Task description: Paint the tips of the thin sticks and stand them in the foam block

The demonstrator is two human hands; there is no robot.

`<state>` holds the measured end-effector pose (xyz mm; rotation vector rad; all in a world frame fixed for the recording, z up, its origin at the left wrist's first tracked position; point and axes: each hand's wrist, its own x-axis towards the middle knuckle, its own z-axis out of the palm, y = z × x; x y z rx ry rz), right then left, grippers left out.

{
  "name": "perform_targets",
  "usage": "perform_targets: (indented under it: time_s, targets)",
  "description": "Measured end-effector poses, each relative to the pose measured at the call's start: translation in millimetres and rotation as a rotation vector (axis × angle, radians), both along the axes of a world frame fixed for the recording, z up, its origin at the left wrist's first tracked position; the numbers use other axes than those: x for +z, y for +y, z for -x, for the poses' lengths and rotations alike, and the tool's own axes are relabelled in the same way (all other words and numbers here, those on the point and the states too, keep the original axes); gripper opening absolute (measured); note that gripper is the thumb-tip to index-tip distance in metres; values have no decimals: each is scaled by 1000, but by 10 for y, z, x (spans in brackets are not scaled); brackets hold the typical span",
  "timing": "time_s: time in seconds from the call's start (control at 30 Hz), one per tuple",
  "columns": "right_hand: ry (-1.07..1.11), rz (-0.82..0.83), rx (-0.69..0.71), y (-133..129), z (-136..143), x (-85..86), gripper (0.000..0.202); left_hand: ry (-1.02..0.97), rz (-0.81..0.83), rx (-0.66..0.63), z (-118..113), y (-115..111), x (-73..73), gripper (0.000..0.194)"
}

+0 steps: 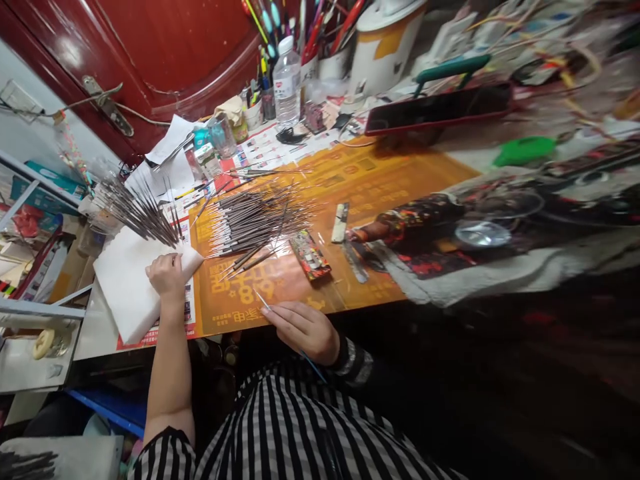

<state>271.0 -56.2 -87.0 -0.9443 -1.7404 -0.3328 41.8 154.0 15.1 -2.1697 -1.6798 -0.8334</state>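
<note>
Orange sheet [360, 183]: large yellow "8" among Chinese characters. Bottle label [285, 87]: too small to read.

A glossy red door [170, 50] adjoins a pale wall [33, 63].

Thin tool [263, 301] part-hidden by right hand [309, 331]

On the surface [350, 290], a foam block [125, 287] is placed at left, with a bundle of rods [143, 213] standing by its far edge. A rod pile [245, 220] is laid to the block's right. Right of the pile, an oblong block [310, 253] is set; farther right, a cloth [425, 283] is spread. Behind the pile, a bottle [287, 87] is stood; right of that, a lidded bucket [375, 63] is placed.
</note>
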Motion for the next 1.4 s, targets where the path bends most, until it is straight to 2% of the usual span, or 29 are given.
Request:
perform_targets:
  time_s: [0.07, 0.13, 0.2, 0.27, 0.37, 0.57, 0.77, 0.87, 1.07, 1.4]
  targets:
    - [31, 9, 13, 6, -3, 21, 57, 77, -10, -114, -150, -219, -28, 19]
    - [72, 16, 22, 3, -8, 48, 56, 141, 85, -366, -337, -452, -100, 19]
    - [109, 27, 27, -9, -25, 82, 55, 202, 162, -507, -510, -628, -191, 17]
    - [125, 46, 20, -32, -66, 119, 54, 238, 177, -519, -625, -708, -272, 17]
    - [126, 49, -41, -78, -187, 166, 54, 242, 178, -488, -671, -689, -330, 16]
    - [128, -15, -223, -160, -553, 215, 54, 83, 96, -560, -559, -626, -270, 12]
    - [120, -28, -340, -127, -795, 255, 53, -16, -31, -725, -508, -668, -244, 10]
    - [141, -1, -378, -62, -821, 237, 53, -11, -4, -784, -520, -674, -256, 12]
    - [177, 71, -389, 65, -806, 177, 58, -17, 9, -775, -501, -644, -305, 11]
    - [154, 174, -417, 92, -798, 185, 57, -13, -17, -781, -485, -635, -345, 14]
